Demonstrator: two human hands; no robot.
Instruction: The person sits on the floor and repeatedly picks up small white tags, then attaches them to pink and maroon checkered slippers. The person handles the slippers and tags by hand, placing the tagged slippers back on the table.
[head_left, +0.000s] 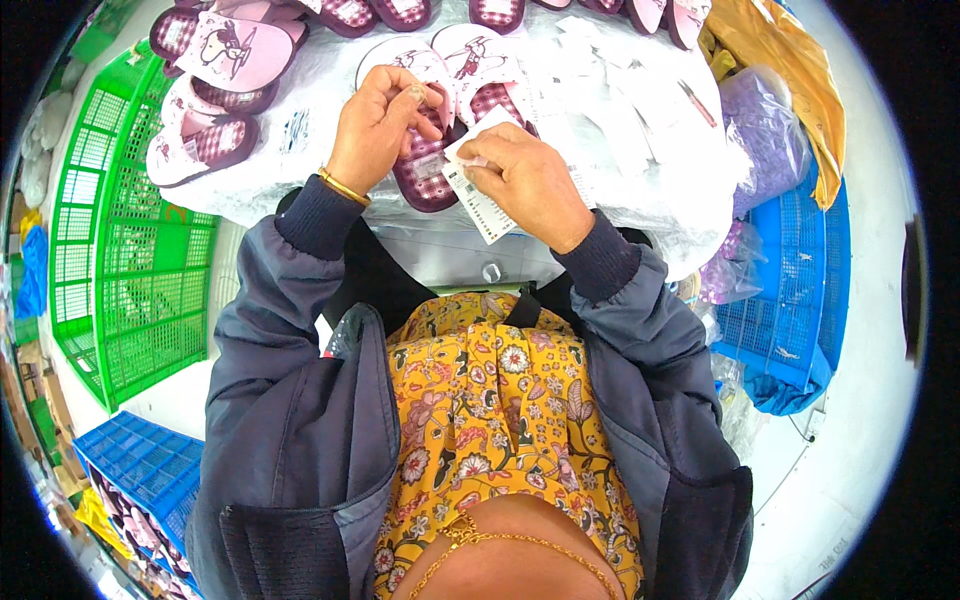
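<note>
"Handling the printed sheet (487, 210) looks like the step; right hand (530, 180) grip pinches it, by the checked slipper (425, 185) at the counter (685, 190) edge. Left hand (392, 112)?"

"Curled; can't tell if grasping anything."

"Next move?"

"Likely calls for steady sheet, precise pinch."

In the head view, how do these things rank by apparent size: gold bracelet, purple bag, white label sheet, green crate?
From largest to smallest:
1. green crate
2. purple bag
3. white label sheet, partly covered by the right hand
4. gold bracelet

Pale floor (175, 395) around a white-covered table (675, 195)
</note>
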